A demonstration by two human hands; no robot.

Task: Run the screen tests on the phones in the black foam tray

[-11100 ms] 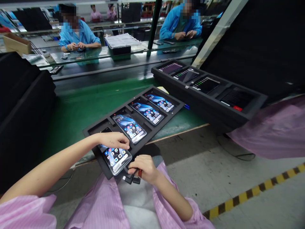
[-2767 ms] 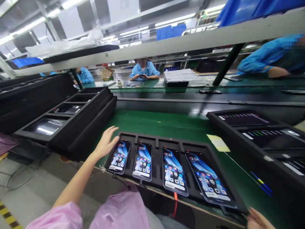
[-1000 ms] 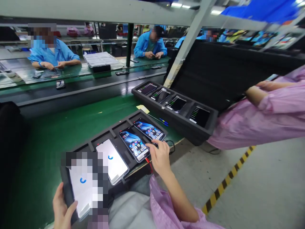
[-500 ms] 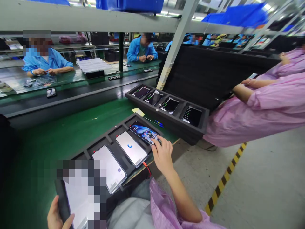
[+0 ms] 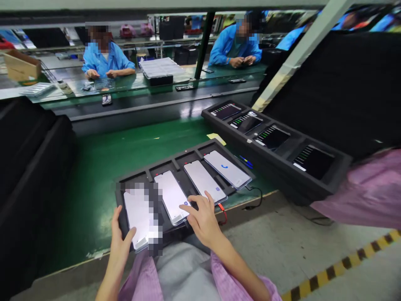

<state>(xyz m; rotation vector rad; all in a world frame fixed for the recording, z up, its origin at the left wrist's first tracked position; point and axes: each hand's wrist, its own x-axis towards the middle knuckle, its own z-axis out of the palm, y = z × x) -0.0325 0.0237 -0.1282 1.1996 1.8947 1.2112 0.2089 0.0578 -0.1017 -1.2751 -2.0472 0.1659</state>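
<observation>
In front of me lies a black foam tray [image 5: 147,176] with a row of smartphones lit white. My left hand [image 5: 120,230] grips the tray's left end, its thumb by the leftmost phone [image 5: 138,217], which is partly blurred out. My right hand [image 5: 202,217] is over the second phone [image 5: 171,194], index finger stretched to the lower part of its screen near a small blue icon. The third phone [image 5: 203,179] shows a similar icon. On the far-right phone [image 5: 227,167] there is a blue handset symbol. A red cable [image 5: 223,213] hangs by the third phone.
Another black tray [image 5: 272,163] with dark-screened phones stands to the right, near a person's pink sleeve [image 5: 366,188]. Black foam stacks [image 5: 34,184] rise at left. Blue pens [image 5: 246,161] and a yellow note [image 5: 216,138] lie behind my tray. Two people in blue sit across the bench.
My right hand has moved left from the far-right phone to the second one. The far-right screen changed from a home screen to white with a handset symbol. My view has shifted left.
</observation>
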